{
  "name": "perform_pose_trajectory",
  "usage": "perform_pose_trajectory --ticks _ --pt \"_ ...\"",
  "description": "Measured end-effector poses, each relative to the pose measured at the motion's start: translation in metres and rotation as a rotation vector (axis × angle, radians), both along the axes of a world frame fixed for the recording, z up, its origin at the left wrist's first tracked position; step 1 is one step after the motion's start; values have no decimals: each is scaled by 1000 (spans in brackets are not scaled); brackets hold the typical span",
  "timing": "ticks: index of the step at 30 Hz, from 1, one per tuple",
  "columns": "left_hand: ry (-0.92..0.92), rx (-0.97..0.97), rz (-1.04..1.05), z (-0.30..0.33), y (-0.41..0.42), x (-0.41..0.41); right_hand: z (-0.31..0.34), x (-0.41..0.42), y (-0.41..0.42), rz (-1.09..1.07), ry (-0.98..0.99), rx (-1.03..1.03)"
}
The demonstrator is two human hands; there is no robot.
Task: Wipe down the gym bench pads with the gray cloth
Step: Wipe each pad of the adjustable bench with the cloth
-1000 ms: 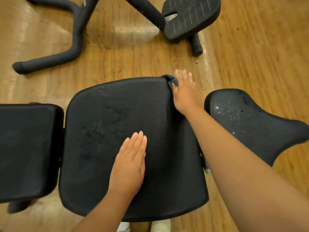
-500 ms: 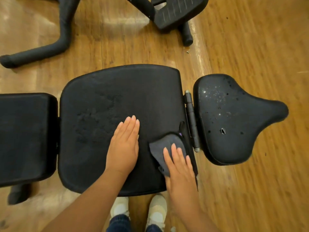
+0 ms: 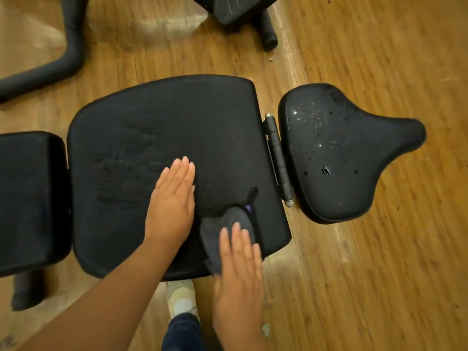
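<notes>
The gray cloth (image 3: 229,230) lies bunched on the lower right part of the middle pad (image 3: 164,138), near the pad's bottom edge, with a small purple tag showing at its upper tip. The right hand (image 3: 238,269) rests flat on it, fingers straight and together, pressing the cloth to the pad rather than gripping it. Just left of it, the left hand (image 3: 172,198) lies flat and bare on the pad, fingers together. A hinge (image 3: 277,158) joins this pad to the speckled seat pad (image 3: 336,153) at center right. Another pad (image 3: 30,198) sits at the left edge. A shoe (image 3: 181,297) shows on the wood floor (image 3: 367,274) at bottom center; black frame tubes (image 3: 50,62) lie at upper left.
</notes>
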State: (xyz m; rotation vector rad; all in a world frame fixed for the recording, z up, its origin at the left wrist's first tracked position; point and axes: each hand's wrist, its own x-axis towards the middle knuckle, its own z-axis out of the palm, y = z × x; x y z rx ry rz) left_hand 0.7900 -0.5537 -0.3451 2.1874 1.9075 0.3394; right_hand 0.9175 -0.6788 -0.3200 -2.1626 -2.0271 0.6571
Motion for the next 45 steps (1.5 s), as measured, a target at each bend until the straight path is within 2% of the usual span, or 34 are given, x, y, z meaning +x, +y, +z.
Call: perform_pose_trajectory --ticks 3,8,15,21,24,31,34,37,45 --pt "12 -20 8 2 -1 2 -7 40 17 -124 -7 -22" --pt "29 -40 25 3 -2 4 -11 68 69 -132 135 16" --pt "-21 -39 23 0 -1 5 -21 56 205 -76 170 63" --pt "-28 -45 32 1 -2 4 -27 25 300 -46 58 142" --pt "-38 -45 28 1 -2 4 -21 6 324 50 -56 186" --pt "-92 -33 14 -1 -2 0 -16 -80 311 560 -147 283" --pt "-91 -21 6 -1 -2 0 -14 -74 302 679 -128 244" --pt "-76 -10 9 -1 -1 0 -12 -48 297 649 -60 235" --pt "-27 22 12 -3 -2 2 -21 18 221 278 58 139"
